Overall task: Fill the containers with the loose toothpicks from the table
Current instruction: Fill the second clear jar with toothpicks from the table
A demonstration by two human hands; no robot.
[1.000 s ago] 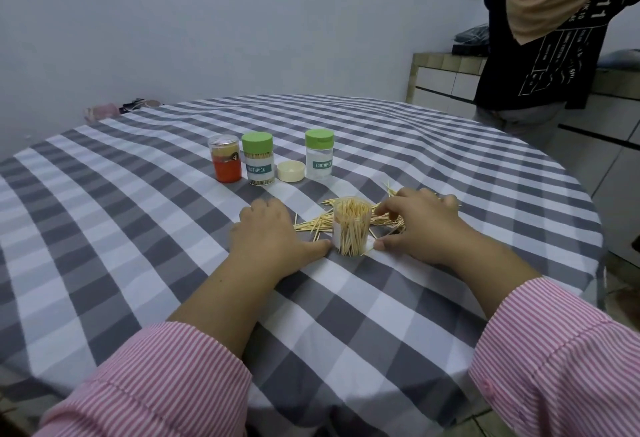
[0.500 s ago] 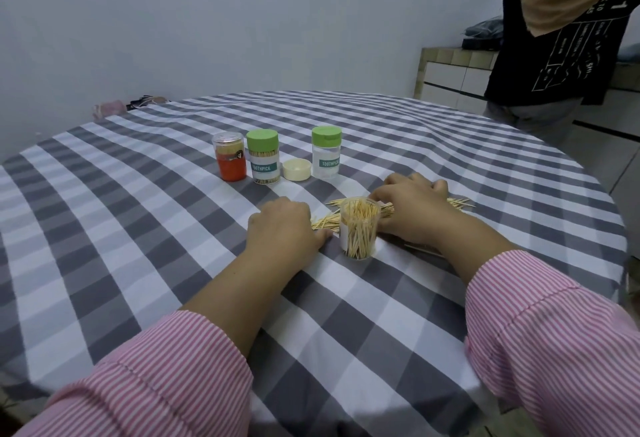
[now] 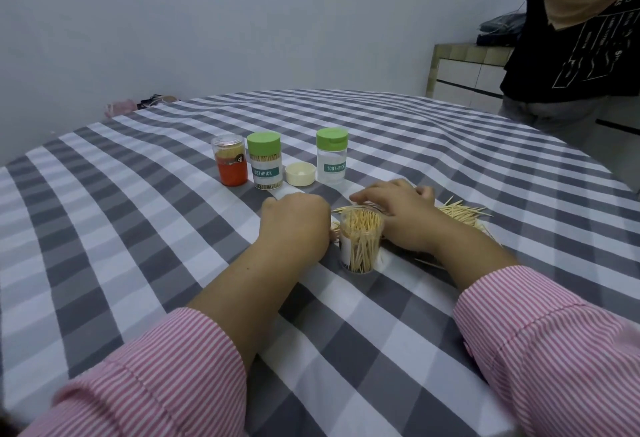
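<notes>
Four containers on the checked tablecloth (image 3: 138, 228), placed relative to the open jar (image 3: 361, 242):

- Open jar – clear, lidless, upright, packed with toothpicks standing on end; between the two hands.
- Orange jar (image 3: 231, 164) – beyond and to the left, clear cap on.
- Green-lidded jar (image 3: 265, 160) labelled TOOTHPICK – just right of the orange jar, toothpicks visible inside.
- Second green-lidded jar (image 3: 331, 155) – straight beyond the open jar; contents hard to make out.

One cream lid (image 3: 300, 174), lying upturned between the two green-lidded jars.

One pile of loose toothpicks (image 3: 460, 212) flat on the cloth, behind and to the right of the open jar; count not readable, partly hidden under the right hand.

Left hand (image 3: 294, 221): just left of the open jar, back toward the camera, fingers curled under and out of sight – cannot tell whether anything is held.

Right hand (image 3: 401, 218): just right of and behind the open jar, palm down over the pile, fingers bent onto the toothpicks; grip not discernible.

Two pink-striped sleeves, cut off at the lower edge. One bystander (image 3: 571, 38) far right, cropped.
</notes>
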